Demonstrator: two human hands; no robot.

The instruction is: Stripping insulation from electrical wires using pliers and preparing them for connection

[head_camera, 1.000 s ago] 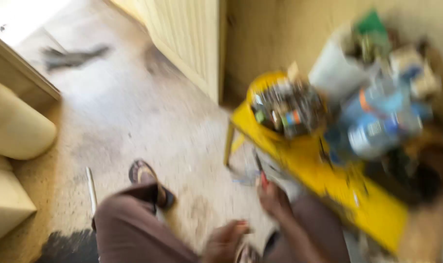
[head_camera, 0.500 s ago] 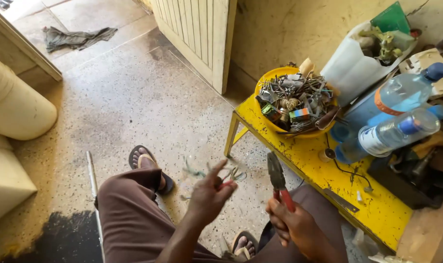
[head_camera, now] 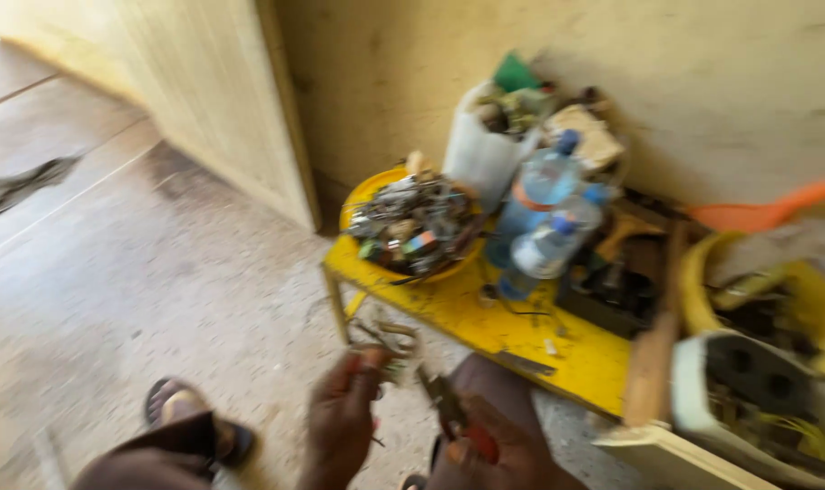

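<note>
Yellow paint covers the low wooden bench (head_camera: 485,318) at the centre of the blurred head view, where a yellow round bowl of mixed metal scrap (head_camera: 410,222) sits at its 10 o'clock end. At 3 o'clock of the bowl lie two clear plastic bottles with blue caps (head_camera: 544,218), and behind them stands a white plastic container (head_camera: 478,154) stuffed with odds and ends. At 6 o'clock in the frame, the left hand (head_camera: 340,422) pinches a tangle of bent pale wire (head_camera: 390,345) between its fingertips, just below the bench's near edge. The right hand (head_camera: 494,449), at 5 o'clock, is closed around red-handled pliers (head_camera: 453,413), whose tips point toward the wire. A sandalled foot (head_camera: 190,422) rests on the speckled concrete floor (head_camera: 158,272) at 8 o'clock.
</note>
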